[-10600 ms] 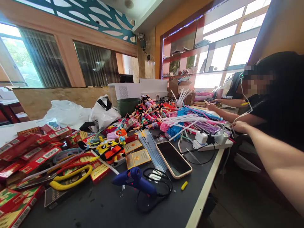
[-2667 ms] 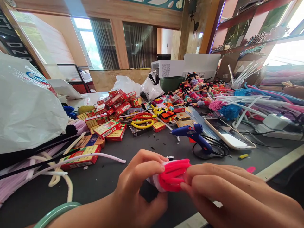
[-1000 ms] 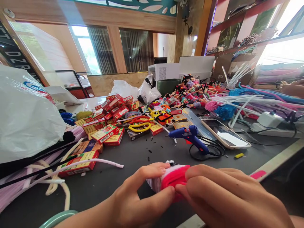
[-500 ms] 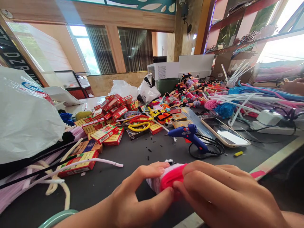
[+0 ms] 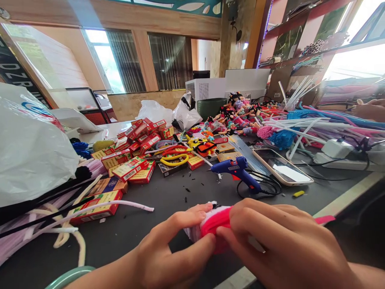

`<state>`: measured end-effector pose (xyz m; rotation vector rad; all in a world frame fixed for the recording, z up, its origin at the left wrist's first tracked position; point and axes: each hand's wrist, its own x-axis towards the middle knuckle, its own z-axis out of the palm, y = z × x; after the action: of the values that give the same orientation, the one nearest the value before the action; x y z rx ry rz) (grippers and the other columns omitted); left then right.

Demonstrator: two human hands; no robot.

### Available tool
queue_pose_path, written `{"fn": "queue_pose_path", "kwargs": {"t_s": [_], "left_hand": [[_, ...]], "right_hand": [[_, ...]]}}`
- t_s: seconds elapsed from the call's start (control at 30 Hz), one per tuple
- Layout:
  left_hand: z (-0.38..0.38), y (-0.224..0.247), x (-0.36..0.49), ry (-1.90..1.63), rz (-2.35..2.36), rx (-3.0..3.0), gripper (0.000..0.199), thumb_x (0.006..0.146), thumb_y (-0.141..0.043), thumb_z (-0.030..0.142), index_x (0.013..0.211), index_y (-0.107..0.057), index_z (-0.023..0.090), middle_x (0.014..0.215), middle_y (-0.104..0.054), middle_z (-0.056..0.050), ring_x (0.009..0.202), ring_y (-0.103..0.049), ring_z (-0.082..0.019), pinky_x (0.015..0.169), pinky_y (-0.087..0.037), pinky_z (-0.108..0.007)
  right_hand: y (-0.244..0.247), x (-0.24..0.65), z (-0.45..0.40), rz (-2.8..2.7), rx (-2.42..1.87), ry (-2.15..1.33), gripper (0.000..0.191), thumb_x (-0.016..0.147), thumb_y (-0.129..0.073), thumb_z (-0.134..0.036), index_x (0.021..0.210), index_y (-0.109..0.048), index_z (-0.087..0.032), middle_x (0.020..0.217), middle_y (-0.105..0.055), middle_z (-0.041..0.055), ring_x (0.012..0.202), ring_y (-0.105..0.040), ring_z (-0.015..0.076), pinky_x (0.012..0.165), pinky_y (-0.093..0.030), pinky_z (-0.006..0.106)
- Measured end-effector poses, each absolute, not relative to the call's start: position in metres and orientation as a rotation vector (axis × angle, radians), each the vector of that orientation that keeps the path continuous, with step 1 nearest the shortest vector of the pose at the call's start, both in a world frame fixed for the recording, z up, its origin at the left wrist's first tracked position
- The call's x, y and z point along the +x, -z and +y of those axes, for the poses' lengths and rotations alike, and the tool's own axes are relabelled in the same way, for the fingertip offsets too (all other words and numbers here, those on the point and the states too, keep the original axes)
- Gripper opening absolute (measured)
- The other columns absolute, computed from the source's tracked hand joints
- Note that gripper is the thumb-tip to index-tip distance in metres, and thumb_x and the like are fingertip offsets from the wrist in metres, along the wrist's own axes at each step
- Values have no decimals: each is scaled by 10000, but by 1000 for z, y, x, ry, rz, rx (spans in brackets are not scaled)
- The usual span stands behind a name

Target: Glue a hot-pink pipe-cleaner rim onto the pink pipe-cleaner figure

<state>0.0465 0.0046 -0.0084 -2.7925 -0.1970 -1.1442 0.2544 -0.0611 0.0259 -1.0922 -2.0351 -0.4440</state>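
Between my hands, low in the middle of the head view, is a fuzzy pipe-cleaner figure (image 5: 192,233), pale lilac with a little black on top. A bright pink pipe cleaner (image 5: 215,222) lies across it. My left hand (image 5: 171,245) grips the figure, index finger on top and thumb on the near side. With thumb and bent fingers, my right hand (image 5: 276,241) pinches the pink strand, and its pink end pokes out to the right. The palm and fingers hide much of the figure. Just beyond stands a blue glue gun (image 5: 236,170) with its black cord.
Small red and yellow boxes (image 5: 132,168), yellow-handled pliers (image 5: 174,160) and a white plastic bag (image 5: 33,144) lie left. Right are a phone (image 5: 282,166), a power strip (image 5: 339,160) and bundled pipe cleaners (image 5: 315,124). Finished dolls (image 5: 240,112) are heaped behind. Another person's hand (image 5: 369,109) shows far right.
The view has shifted slightly, so most things sit a little farther left. Both hands keep nearly the same grip on the figure and the pink strand.
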Motion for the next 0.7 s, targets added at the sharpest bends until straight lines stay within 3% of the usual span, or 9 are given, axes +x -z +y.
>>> {"fn": "queue_pose_path", "kwargs": {"t_s": [0.3, 0.43, 0.7], "left_hand": [[9, 12, 48, 1291, -151, -2583, 245, 953, -421, 100, 1060, -633, 156, 1056, -714, -127, 1184, -622, -212, 913, -581, -266], [8, 5, 47, 1119, -172, -2667, 221, 912, -485, 61, 1079, -607, 139, 1000, -741, -99, 1179, -624, -234, 925, -576, -267], [7, 3, 48, 1209, -227, -2688, 248, 892, -476, 43, 1071, -592, 169, 1039, -729, -106, 1079, -687, -242, 779, -646, -261]], "right_hand": [[-35, 262, -59, -2057, -1076, 237, 222, 864, -572, -107, 699, -471, -216, 634, -604, -92, 527, -525, 59, 542, -406, 166], [-43, 270, -60, -2129, -1071, 102, 208, 811, -526, -34, 732, -482, -222, 676, -600, -90, 561, -538, 53, 545, -423, 133], [-57, 286, -60, -2155, -1152, 57, 229, 726, -476, -11, 752, -487, -237, 664, -590, -89, 516, -530, 60, 490, -430, 126]]}}
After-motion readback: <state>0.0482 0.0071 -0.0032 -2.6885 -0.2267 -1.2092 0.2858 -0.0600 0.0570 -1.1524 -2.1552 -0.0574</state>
